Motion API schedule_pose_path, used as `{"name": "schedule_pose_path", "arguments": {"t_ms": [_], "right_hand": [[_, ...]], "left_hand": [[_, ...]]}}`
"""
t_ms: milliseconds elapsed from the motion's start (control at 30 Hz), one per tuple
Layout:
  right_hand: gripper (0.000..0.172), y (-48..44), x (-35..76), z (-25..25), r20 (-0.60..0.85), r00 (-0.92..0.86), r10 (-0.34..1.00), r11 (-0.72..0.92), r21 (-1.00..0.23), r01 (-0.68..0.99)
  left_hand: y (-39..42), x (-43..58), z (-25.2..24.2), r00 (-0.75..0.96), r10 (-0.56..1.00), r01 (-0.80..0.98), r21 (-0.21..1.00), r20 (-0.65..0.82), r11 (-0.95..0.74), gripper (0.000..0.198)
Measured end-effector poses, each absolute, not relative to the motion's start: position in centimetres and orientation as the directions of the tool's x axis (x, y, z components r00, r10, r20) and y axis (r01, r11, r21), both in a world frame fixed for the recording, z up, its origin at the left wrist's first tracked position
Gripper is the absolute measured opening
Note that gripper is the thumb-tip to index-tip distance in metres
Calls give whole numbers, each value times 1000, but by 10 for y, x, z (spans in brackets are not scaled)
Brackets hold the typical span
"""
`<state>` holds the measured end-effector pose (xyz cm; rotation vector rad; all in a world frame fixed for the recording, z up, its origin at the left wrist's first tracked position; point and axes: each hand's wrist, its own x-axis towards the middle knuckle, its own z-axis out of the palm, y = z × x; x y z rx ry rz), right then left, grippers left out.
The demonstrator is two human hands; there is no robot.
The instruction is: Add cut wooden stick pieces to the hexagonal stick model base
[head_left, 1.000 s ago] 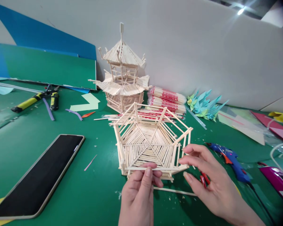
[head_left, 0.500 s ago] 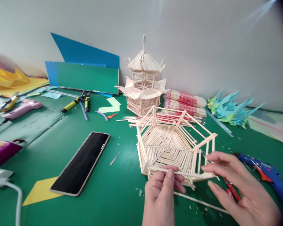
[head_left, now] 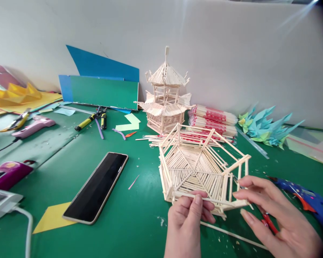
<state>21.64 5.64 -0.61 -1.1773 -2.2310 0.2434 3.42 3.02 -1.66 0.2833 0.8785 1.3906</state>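
At the hexagonal frame (head_left: pixel 196 173), left grip (head_left: pixel 187 215) pinches a wooden stick (head_left: pixel 183 194), right grip (head_left: pixel 281 211) parted.

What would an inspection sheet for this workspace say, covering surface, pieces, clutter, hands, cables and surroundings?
Surface: green table, specked with small scraps.
Job's things: open stick frame; stick pagoda behind it.
Clutter: phone, blue glue gun, pale green paper.
Hands: left hand pinches a stick along the frame's near side; right hand open near its right corner.
Cables: white cable, lower left; black cord on pink tool.
Surroundings: pale wall behind; green board.
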Motion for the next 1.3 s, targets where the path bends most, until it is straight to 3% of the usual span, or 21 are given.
{"name": "schedule_pose_path", "arguments": {"t_ms": [133, 333, 500, 767, 1033, 1300], "right_hand": [[23, 54, 218, 1, 392, -431, 812, 572, -391, 721], [36, 50, 188, 26, 530, -384, 756, 617, -384, 687], [21, 58, 129, 39, 479, -525, 703, 709, -418, 568], [10, 67, 98, 28, 469, -428, 773, 630, -487, 604], [6, 68, 99, 21, 470, -392, 791, 610, -553, 568], [7, 68, 99, 21, 460, -386, 799, 600, -582, 549]], "left_hand": [[29, 34, -17, -72, 922, -726, 654, -382, 214, 18], [30, 36, -23, -57, 933, -738, 645, -356, 201, 19], [31, 40, -27, -29, 962, -756, 636, -271, 156, 26], [35, 32, 0, -10, 974, -788, 601, -227, 133, 48], [35, 30, 3, -30, 966, -821, 558, -257, 123, 27], [35, 31, 1, -25, 967, -816, 564, -255, 128, 32]]}}
